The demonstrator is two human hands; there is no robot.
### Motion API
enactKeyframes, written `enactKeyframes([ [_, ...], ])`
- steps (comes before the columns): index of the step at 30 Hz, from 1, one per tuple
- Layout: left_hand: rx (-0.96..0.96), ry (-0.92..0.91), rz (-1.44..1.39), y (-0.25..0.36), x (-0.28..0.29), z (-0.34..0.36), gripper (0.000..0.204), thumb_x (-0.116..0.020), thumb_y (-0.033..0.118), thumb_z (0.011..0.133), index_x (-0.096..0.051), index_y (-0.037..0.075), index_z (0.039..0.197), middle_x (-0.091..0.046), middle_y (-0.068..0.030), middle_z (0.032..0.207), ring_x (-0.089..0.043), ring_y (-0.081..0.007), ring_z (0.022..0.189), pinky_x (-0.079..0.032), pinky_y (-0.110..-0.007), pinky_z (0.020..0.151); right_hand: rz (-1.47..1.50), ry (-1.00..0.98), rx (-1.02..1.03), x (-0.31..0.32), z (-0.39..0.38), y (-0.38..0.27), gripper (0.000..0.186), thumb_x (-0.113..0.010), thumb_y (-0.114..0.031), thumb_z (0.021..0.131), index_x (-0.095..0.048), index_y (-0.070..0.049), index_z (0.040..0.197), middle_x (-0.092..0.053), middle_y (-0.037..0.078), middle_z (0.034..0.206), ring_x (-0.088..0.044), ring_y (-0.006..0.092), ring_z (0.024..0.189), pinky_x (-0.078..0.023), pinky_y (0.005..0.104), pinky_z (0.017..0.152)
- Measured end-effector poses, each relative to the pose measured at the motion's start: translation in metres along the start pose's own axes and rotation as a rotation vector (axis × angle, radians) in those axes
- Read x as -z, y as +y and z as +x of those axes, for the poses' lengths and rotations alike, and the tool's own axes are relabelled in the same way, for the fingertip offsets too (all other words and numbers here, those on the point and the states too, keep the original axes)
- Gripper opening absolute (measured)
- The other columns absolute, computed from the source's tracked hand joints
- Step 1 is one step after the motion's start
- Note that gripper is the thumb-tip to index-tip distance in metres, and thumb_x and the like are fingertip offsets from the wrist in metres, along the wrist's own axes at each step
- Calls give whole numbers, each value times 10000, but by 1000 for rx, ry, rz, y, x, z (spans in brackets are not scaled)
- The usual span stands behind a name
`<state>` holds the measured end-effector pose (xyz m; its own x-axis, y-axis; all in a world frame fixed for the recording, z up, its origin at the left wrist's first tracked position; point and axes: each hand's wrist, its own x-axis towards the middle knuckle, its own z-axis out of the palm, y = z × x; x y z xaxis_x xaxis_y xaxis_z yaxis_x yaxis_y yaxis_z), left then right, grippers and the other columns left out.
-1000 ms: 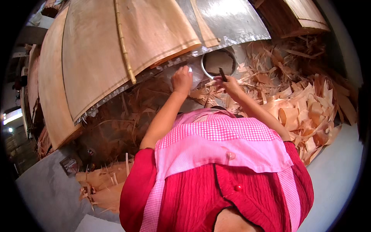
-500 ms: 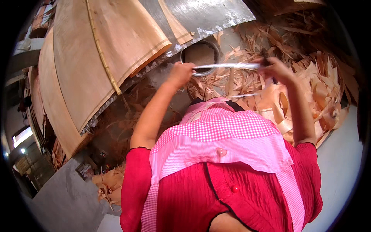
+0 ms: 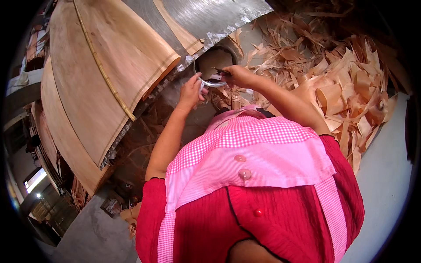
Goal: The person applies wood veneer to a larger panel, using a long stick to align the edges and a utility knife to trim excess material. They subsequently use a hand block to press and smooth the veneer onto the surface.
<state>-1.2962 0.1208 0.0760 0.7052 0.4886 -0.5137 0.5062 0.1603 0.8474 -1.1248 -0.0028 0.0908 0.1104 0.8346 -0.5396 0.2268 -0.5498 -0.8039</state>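
1. Two hands at work over a round metal bowl (image 3: 215, 65), set among wood scraps just below the edge of a shiny metal sheet (image 3: 206, 15).
2. Left hand (image 3: 192, 90) closed on the bowl's near rim, fingers curled over the bright lip.
3. Right hand (image 3: 239, 75) closed on a thin dark tool (image 3: 220, 70), tip pointing into the bowl; tool's kind too small to tell.
4. Bowl judged stiff, light and smooth, likely slippery at the rim; best held at the lip with a full curl of the fingers, as now.
5. Veneer sheets (image 3: 105, 74) lying to the left on the surface, thin and bendy, judged easy to crack at the edges.
6. Loose veneer strips (image 3: 346, 87) heaped to the right, crowding the bowl on that side.
7. Ragged edge of the metal sheet close above the bowl; little room there.
8. Open grey floor (image 3: 386, 166) only at far right.
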Motion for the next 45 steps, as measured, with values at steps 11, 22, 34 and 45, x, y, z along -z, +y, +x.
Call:
enactKeyframes([
  [11,-86,341,830,-14,-64,80,213,-483,245,754,-608,80,805,-609,-205,797,-589,-377,781,-462,-450,694,1076,461,188,-26,38,53,250,-517,9,716,-581,5,958,-608,64,853,-549,149,731,-435,262,653],
  [22,679,634,1082,-186,213,-248,277,-563,312,704,-653,52,733,-629,-159,761,-611,-317,703,-467,-428,618,1159,448,63,-47,65,61,248,-490,29,656,-598,0,877,-590,72,786,-528,147,653,-419,235,600],
  [34,-99,176,-82,11,50,-104,148,-599,-14,734,-536,3,867,-593,-54,745,-571,-111,672,-467,-232,613,259,-235,685,-60,25,-53,299,-529,-136,844,-527,-40,1127,-610,60,883,-553,96,740,-437,265,668],
  [45,-41,1105,1001,64,-35,145,651,-598,324,757,-317,59,1281,-276,-250,1323,-251,-404,1224,-186,-465,1006,654,135,109,182,-36,26,159,-562,-146,819,-559,4,869,-536,47,595,-504,107,519,-412,248,482],
])
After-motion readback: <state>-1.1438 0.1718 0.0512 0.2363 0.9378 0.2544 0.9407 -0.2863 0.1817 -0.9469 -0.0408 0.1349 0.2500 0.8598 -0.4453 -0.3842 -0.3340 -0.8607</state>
